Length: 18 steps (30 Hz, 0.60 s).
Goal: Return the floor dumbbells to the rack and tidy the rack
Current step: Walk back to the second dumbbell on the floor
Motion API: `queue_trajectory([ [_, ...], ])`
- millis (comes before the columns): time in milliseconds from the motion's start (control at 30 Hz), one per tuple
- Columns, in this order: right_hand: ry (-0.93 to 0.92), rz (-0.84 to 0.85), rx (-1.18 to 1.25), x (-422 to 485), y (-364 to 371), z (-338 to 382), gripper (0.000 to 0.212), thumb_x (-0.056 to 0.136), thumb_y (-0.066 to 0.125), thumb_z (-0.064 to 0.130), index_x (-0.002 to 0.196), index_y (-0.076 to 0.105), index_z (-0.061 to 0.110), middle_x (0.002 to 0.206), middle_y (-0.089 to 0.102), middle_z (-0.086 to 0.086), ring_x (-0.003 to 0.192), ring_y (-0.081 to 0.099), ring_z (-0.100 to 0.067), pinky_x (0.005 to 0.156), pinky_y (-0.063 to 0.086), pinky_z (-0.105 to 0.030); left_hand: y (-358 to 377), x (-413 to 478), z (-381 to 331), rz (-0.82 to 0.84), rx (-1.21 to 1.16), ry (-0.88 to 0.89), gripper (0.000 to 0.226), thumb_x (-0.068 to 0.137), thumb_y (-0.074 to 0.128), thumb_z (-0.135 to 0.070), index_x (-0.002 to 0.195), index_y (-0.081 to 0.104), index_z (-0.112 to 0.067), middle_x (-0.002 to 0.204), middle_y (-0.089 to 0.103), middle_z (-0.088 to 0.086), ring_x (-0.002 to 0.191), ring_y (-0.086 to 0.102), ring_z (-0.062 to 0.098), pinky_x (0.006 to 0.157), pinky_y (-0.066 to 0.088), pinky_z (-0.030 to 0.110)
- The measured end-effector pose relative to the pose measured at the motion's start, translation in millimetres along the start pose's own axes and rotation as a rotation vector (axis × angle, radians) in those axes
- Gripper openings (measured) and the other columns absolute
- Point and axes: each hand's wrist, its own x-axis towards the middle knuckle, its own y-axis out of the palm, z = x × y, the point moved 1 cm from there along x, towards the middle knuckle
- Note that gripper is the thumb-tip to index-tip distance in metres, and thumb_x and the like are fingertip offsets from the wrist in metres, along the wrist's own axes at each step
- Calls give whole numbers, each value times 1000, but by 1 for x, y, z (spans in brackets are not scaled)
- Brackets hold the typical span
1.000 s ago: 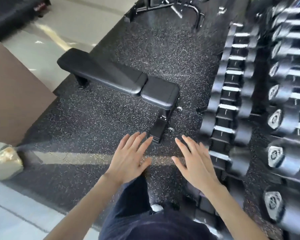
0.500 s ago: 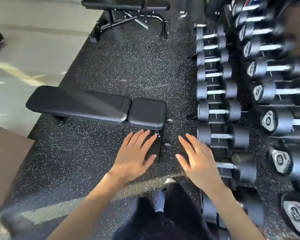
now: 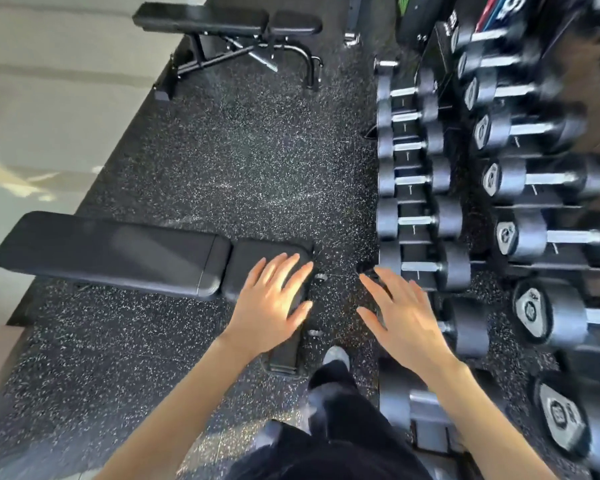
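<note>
From the head camera, looking down, both hands hover empty over the speckled rubber floor (image 3: 222,161): the left hand (image 3: 274,303) is spread flat with fingers apart above the end pad of a flat black bench (image 3: 118,251), and the right hand (image 3: 402,313) is likewise open and splayed, just beside the near edge of the dumbbell rack (image 3: 413,237). Neither hand grips anything. The rack runs up the right side in two tiers, with smaller dumbbells (image 3: 420,220) on the lower row and bigger ones (image 3: 548,178) above, all seated across their rails. No loose dumbbell shows on the open floor in this view; whether the one (image 3: 465,327) partly hidden behind the right wrist sits on the rack or the floor, I cannot tell. A second bench (image 3: 229,22) stands farther off. These weights look heavy and rigid, with round dark heads and bare metal handles; I would take one by the middle of the handle with a full wrap and lift it close to the body, since a pinch on the smooth head would likely slip.
</note>
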Motion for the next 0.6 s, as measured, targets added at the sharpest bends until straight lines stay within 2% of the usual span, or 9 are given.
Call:
queue_trajectory([
  [100,-24,-45,-28,43,-21,-35,59,92,23,52,132,50,17,134,51,-10,125,47,-26,99,40,-49,2,58,-4,10,23,9,58,91,33,-47,140,43,-17,140,48,10,130,43,29,110,29,48],
  [267,-54,-95,-39,98,-50,-79,57,89,31,46,133,49,14,133,51,-12,123,49,-28,96,43,-52,0,132,-10,1,60,-1,59,93,27,-50,143,37,-20,143,44,7,133,38,27,111,24,46],
  [467,-62,-143,2,128,-50,-100,54,88,35,42,131,50,13,131,52,-13,122,50,-30,98,43,-51,-5,168,-2,-24,68,14,57,92,34,-47,140,42,-17,140,47,9,130,41,29,109,30,48],
  [600,-51,-81,19,141,-38,-111,54,88,37,42,132,48,14,133,52,-13,123,49,-29,97,43,-51,4,187,7,25,77,18,58,92,33,-47,140,42,-17,141,46,9,130,41,29,109,30,48],
])
